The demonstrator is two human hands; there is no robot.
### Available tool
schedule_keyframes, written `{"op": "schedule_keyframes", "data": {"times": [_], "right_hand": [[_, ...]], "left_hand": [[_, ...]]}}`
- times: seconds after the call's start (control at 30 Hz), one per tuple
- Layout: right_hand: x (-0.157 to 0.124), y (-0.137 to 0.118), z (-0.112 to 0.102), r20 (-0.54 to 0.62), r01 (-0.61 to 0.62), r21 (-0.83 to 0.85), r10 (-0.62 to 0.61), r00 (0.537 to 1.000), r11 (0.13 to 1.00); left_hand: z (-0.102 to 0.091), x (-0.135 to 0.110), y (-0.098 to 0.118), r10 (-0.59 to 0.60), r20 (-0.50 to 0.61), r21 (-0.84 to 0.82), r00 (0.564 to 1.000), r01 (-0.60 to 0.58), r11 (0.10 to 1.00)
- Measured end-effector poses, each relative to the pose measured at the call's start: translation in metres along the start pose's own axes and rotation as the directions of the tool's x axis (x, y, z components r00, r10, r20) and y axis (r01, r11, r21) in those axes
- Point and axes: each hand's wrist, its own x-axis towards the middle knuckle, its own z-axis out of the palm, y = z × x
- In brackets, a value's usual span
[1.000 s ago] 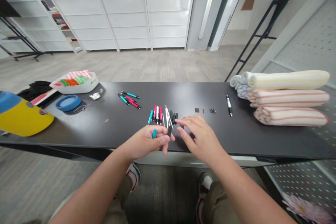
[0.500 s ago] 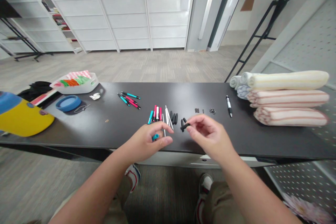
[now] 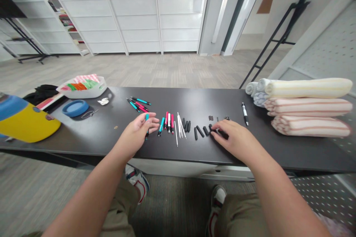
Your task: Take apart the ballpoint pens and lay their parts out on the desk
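My left hand (image 3: 135, 131) is held over the desk with a teal pen barrel (image 3: 147, 119) upright between thumb and fingers. My right hand (image 3: 236, 139) reaches down to the desk, thumb and forefinger closed at a short black pen grip (image 3: 211, 128), partly hidden by the fingers. Beside it lie several loose black grips (image 3: 200, 131). Between my hands are white refills (image 3: 180, 126), another group of black grips (image 3: 186, 125), and several barrels in red (image 3: 172, 123), white (image 3: 169, 122) and teal (image 3: 161, 126).
Behind my left hand lie several pens (image 3: 140, 100). Tiny dark parts (image 3: 211, 118) and a silver-black pen (image 3: 244, 114) are to the right, then rolled towels (image 3: 308, 107). A white basket (image 3: 100, 88), blue lid (image 3: 75, 108) and yellow-blue object (image 3: 30, 120) stand left.
My left hand has moved left, bringing the teal barrel upright. My right hand has shifted right and down to the desk, leaving more of the loose black grips in sight.
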Motion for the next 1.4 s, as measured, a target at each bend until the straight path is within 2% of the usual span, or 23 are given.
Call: {"op": "schedule_keyframes", "data": {"times": [0.1, 0.2, 0.3, 0.4, 0.53, 0.67, 0.73, 0.83, 1.0, 1.23, 1.4], "right_hand": [[0.000, -0.002, -0.003, -0.016, 0.014, 0.028, -0.014, 1.000, 0.999], [0.001, -0.009, -0.003, -0.095, 0.050, 0.032, -0.046, 0.994, 0.998], [0.003, -0.020, 0.000, -0.168, 0.082, 0.032, -0.076, 0.983, 0.996], [0.009, -0.032, 0.008, -0.188, 0.099, 0.047, -0.088, 0.978, 0.994], [0.021, -0.044, 0.021, -0.128, 0.106, 0.093, -0.094, 0.987, 0.990], [0.033, -0.049, 0.032, -0.086, 0.072, 0.155, -0.059, 0.994, 0.985], [0.037, -0.051, 0.037, -0.061, 0.046, 0.165, -0.036, 0.997, 0.985], [0.039, -0.052, 0.042, -0.026, 0.024, 0.165, -0.020, 0.999, 0.986], [0.040, -0.055, 0.041, -0.016, 0.006, 0.165, -0.003, 1.000, 0.986], [0.037, -0.060, 0.031, -0.121, 0.055, 0.218, -0.029, 0.992, 0.974], [0.033, -0.061, 0.029, -0.142, 0.069, 0.226, -0.037, 0.989, 0.972]], "left_hand": [[0.003, 0.001, 0.002, -0.089, -0.036, -0.266, 0.995, 0.077, 0.961], [0.006, 0.001, 0.005, -0.031, -0.005, -0.331, 1.000, 0.028, 0.943], [0.007, 0.002, 0.002, 0.065, -0.058, -0.181, 0.996, -0.074, 0.981], [0.005, 0.005, -0.003, 0.089, -0.125, 0.184, 0.988, -0.065, 0.981], [0.005, 0.010, -0.006, 0.074, -0.164, 0.544, 0.984, 0.027, 0.838], [0.010, 0.016, -0.002, 0.168, -0.189, 0.742, 0.967, 0.029, 0.669], [0.012, 0.018, -0.001, 0.210, -0.178, 0.772, 0.961, 0.004, 0.636], [0.014, 0.019, 0.000, 0.198, -0.166, 0.787, 0.966, 0.009, 0.617], [0.012, 0.017, -0.002, 0.167, -0.166, 0.761, 0.972, 0.019, 0.648], [0.012, 0.015, -0.004, 0.186, -0.137, 0.818, 0.973, 0.006, 0.575], [0.008, 0.015, -0.004, 0.196, -0.098, 0.822, 0.976, -0.032, 0.568]]}}
